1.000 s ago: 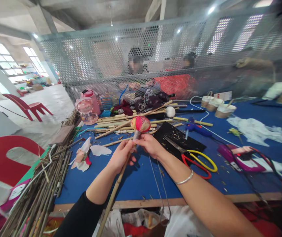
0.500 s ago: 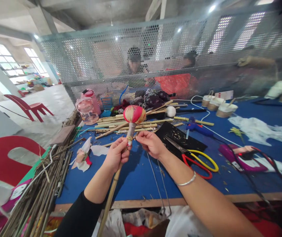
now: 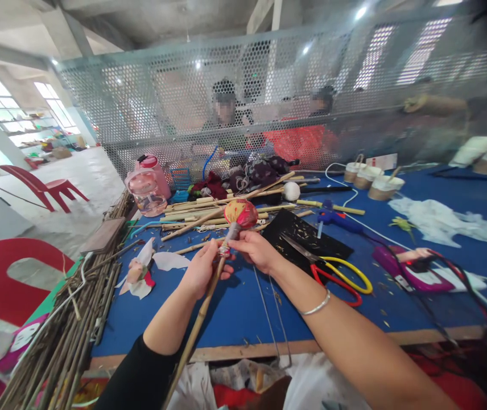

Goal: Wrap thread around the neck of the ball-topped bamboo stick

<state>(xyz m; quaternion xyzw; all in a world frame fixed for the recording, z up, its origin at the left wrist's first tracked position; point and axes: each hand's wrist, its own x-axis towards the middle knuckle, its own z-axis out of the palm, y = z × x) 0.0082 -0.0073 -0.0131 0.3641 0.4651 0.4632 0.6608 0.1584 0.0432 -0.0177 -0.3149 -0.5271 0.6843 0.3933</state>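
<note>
A bamboo stick (image 3: 201, 315) slants up from the lower edge, with a red and yellow cloth-covered ball (image 3: 240, 213) at its far end. Grey wrapping (image 3: 233, 230) covers the neck just under the ball. My left hand (image 3: 204, 267) is closed round the stick below that neck. My right hand (image 3: 255, 250) is closed, its thumb and fingers pressed against the neck from the right; anything thin between its fingertips is hidden. Right of my right hand lie scissors (image 3: 312, 257) with red and yellow handles, partly on a black sheet (image 3: 284, 229).
Cut bamboo pieces (image 3: 184, 216) and a white ball (image 3: 291, 191) lie farther back. A blue glue gun (image 3: 341, 221), a purple corded device (image 3: 418, 273) and paper cups (image 3: 386, 183) are rightward. Brown sticks (image 3: 68, 324) line the left edge. Two people sit behind a perforated screen (image 3: 149, 102).
The ball has tipped to the right and away, turning another side up. My right hand has moved from beside the neck onto it. My left hand still grips the stick.
</note>
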